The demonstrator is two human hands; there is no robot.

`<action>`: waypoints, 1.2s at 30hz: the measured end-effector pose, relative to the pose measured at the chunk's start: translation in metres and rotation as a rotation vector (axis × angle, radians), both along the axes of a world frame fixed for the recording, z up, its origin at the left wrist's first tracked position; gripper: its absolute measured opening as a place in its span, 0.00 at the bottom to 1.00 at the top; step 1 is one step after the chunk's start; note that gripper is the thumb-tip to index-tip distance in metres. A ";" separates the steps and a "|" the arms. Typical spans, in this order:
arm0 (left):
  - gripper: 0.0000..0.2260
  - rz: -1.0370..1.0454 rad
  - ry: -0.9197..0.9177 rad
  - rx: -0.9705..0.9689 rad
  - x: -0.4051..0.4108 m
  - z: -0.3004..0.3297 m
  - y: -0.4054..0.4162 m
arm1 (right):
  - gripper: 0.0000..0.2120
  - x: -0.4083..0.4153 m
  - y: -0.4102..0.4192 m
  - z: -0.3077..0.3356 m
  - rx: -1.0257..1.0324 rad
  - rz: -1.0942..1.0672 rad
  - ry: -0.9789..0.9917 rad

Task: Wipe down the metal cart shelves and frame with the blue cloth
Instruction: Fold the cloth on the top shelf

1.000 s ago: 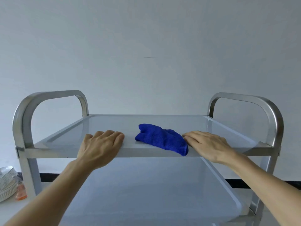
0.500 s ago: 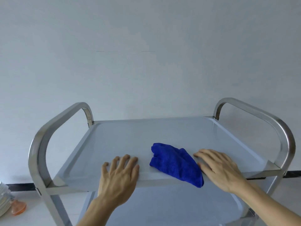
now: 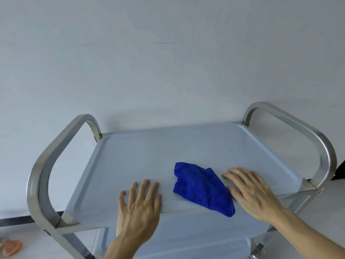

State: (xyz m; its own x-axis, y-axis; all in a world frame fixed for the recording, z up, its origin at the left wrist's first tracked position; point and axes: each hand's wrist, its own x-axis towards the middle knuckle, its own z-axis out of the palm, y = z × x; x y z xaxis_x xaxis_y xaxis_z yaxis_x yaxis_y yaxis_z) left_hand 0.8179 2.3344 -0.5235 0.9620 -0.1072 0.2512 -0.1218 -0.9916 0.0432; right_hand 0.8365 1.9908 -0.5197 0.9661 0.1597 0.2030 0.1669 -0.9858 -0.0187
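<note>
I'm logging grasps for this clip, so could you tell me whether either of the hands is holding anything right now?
Nothing is held. The left hand lies flat on the top shelf; the right hand rests open beside the blue cloth, at most touching its edge.

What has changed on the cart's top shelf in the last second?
Mostly the viewpoint rose. The left hand spread its fingers flat. The right hand stayed flat beside the blue cloth, which kept its place on the top shelf, ungripped.

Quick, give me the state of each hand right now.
Left hand: open, flat on the top shelf, holding nothing.
Right hand: open, flat beside the blue cloth, not gripping it.
</note>
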 end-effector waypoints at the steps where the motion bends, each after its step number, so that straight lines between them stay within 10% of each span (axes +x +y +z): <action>1: 0.18 -0.003 -0.007 -0.011 0.003 -0.001 0.000 | 0.22 0.002 0.000 0.001 -0.005 -0.006 0.014; 18: 0.23 0.117 0.320 -0.166 0.023 0.047 -0.020 | 0.32 0.013 -0.002 0.023 0.161 0.000 0.344; 25: 0.21 0.226 0.562 -0.553 0.025 0.087 -0.068 | 0.22 0.026 0.024 0.062 0.359 -0.093 0.483; 31: 0.10 0.279 0.728 -0.618 0.045 0.098 -0.084 | 0.30 0.000 0.068 0.071 0.444 -0.047 0.482; 36: 0.06 0.383 0.822 -1.095 0.051 0.137 -0.083 | 0.38 -0.004 0.074 0.098 0.506 -0.059 0.613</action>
